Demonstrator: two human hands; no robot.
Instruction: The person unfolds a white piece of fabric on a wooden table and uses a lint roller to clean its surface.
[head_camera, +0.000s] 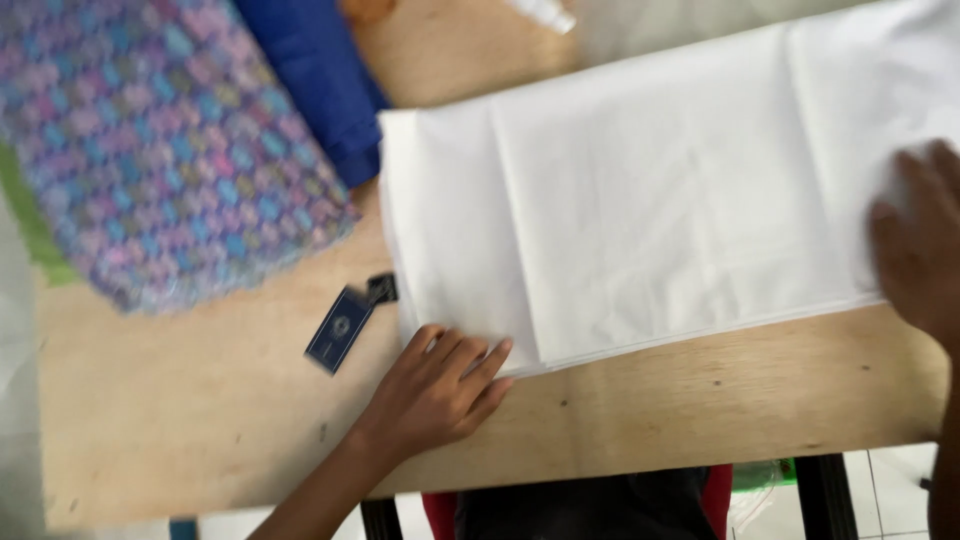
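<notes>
We press the left hand flat, fingers extended, on the near corner of the folded white cloth lying on the bench; the right hand rests open on its right edge

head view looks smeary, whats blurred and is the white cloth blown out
Head view: the whole frame is motion-blurred, worst on the right hand and the patterned fabric; the left hand and small blue tag are soft too. Head view: the white cloth is bright and nearly washed out, though fold creases still show. Head view: light is even, with faint shadows on the wooden table.
</notes>
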